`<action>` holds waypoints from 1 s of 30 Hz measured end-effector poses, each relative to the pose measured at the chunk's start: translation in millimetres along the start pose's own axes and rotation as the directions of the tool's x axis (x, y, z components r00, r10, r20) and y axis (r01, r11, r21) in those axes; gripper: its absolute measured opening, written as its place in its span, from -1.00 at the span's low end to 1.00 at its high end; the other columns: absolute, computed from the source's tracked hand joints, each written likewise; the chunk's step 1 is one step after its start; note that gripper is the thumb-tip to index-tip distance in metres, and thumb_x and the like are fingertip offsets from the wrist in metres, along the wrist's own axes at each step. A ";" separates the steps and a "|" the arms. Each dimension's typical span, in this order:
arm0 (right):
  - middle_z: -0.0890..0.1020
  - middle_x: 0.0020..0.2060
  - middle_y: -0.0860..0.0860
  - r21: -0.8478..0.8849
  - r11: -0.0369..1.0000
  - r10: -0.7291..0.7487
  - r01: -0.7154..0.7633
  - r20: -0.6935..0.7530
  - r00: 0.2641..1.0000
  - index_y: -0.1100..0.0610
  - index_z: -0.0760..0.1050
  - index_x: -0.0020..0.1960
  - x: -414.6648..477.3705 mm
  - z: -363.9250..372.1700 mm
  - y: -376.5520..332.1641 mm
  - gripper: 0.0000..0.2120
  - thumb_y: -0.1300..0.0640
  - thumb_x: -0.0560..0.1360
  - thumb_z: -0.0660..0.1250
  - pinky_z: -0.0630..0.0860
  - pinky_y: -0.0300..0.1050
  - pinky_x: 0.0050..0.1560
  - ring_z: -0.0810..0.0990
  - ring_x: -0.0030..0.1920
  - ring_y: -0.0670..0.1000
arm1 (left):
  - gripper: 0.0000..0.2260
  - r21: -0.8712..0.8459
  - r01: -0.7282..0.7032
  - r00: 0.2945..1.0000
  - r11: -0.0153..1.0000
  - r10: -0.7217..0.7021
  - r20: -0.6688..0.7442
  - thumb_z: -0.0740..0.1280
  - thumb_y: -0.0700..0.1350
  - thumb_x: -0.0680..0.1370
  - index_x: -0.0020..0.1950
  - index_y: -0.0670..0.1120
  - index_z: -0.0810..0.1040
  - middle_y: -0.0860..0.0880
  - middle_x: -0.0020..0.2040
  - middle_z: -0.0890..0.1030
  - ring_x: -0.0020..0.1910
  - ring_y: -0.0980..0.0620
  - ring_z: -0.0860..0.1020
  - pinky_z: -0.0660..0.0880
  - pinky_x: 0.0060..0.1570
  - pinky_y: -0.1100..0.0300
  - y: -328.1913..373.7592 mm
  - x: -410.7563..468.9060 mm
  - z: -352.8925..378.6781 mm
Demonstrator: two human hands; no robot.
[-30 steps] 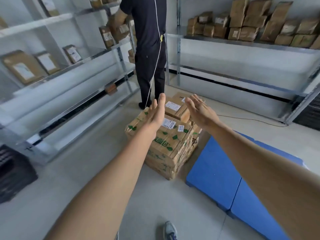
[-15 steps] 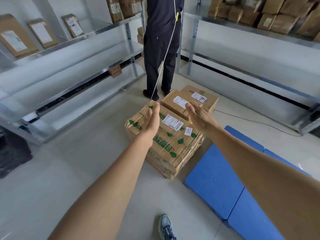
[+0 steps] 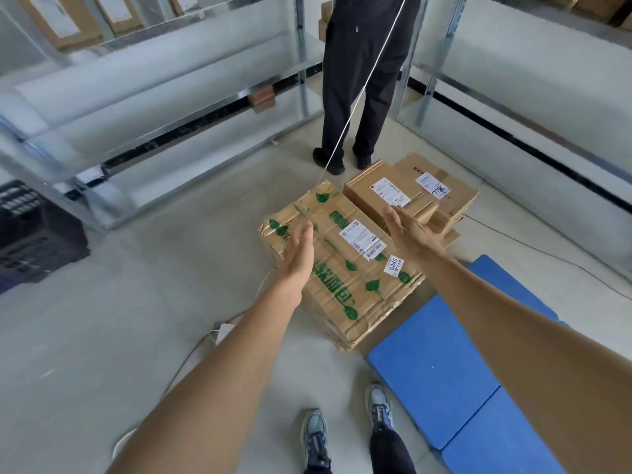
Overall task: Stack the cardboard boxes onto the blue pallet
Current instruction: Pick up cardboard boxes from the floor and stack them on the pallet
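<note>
Brown cardboard box [image 3: 345, 268] printed with green leaves beside a plain blue pallet [image 3: 444, 371].

A small white sticker [image 3: 394, 266] reading "0245" sits on the green-printed cardboard box [image 3: 345, 289] at centre frame. Handwritten digits beginning "77" mark a shipping label [image 3: 432, 185] on the plain box [image 3: 458, 200] behind; the finer print is illegible.
</note>
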State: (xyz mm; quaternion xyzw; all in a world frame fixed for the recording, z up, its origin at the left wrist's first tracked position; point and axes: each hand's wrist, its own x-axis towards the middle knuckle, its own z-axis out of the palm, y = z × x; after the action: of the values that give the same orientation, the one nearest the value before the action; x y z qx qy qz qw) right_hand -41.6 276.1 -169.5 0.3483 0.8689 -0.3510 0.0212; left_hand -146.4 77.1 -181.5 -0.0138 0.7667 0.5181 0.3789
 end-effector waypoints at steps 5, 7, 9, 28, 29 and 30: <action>0.18 0.66 0.03 0.011 0.999 0.028 -0.030 0.112 0.993 -0.13 0.10 0.67 44.6 3.8 25.2 -0.26 -0.44 0.61 -0.21 0.08 0.21 0.57 0.15 0.64 0.20 | -0.29 -0.051 0.061 0.994 0.997 -0.065 -0.088 -0.01 0.43 0.62 0.70 0.15 0.00 0.04 0.71 -0.01 0.67 -0.05 0.03 0.00 0.61 -0.22 -11.6 27.2 23.5; 0.17 0.66 0.04 0.012 0.999 0.042 -0.044 0.154 0.987 -0.13 0.09 0.68 64.2 4.9 35.6 -0.26 -0.44 0.61 -0.21 0.06 0.22 0.57 0.14 0.64 0.21 | -0.30 -0.079 0.079 0.988 0.994 -0.089 -0.129 0.00 0.41 0.64 0.70 0.13 0.00 0.05 0.71 0.00 0.67 -0.04 0.03 0.01 0.60 -0.16 -15.9 39.2 32.5; 0.17 0.66 0.05 0.042 0.998 0.043 -0.051 0.191 0.981 -0.11 0.10 0.68 85.1 7.4 46.5 -0.27 -0.43 0.62 -0.19 0.04 0.24 0.58 0.13 0.64 0.21 | -0.29 -0.102 0.125 0.977 0.987 -0.140 -0.158 0.00 0.42 0.63 0.70 0.13 -0.02 0.05 0.71 -0.02 0.67 -0.06 0.04 0.01 0.58 -0.17 -22.3 52.1 39.7; -0.01 0.70 0.04 -0.004 0.999 -0.039 0.046 0.474 0.880 0.10 -0.04 0.70 207.3 76.0 120.1 -0.25 -0.35 0.69 -0.18 -0.06 0.21 0.64 -0.05 0.68 0.04 | -0.27 -0.272 0.326 0.856 0.905 -0.405 -0.322 0.00 0.42 0.63 0.70 0.15 -0.15 0.01 0.72 -0.11 0.68 -0.18 -0.06 -0.04 0.58 -0.34 -94.2 137.6 86.3; 0.00 0.70 0.03 -0.001 0.999 -0.043 0.050 0.479 0.877 0.09 -0.01 0.70 211.4 79.4 121.7 -0.24 -0.37 0.67 -0.18 -0.05 0.25 0.64 -0.04 0.68 0.04 | -0.27 -0.281 0.327 0.850 0.902 -0.411 -0.329 0.00 0.42 0.63 0.70 0.15 -0.15 0.00 0.72 -0.10 0.68 -0.18 -0.05 -0.02 0.58 -0.34 -96.4 139.3 87.9; -0.01 0.70 0.02 -0.001 0.999 -0.043 0.049 0.482 0.875 0.09 -0.01 0.70 214.6 82.6 123.6 -0.23 -0.38 0.67 -0.18 -0.06 0.28 0.63 -0.05 0.68 0.04 | -0.27 -0.291 0.328 0.843 0.899 -0.418 -0.340 0.01 0.42 0.63 0.70 0.14 -0.14 0.00 0.72 -0.10 0.68 -0.18 -0.05 -0.02 0.58 -0.34 -98.9 140.7 88.8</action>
State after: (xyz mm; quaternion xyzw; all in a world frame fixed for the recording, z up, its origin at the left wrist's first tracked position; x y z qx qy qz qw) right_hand -144.5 414.3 -365.6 0.2291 0.8466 -0.4214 0.2306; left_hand -155.3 155.0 -358.5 -0.3096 0.7466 0.5025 0.3069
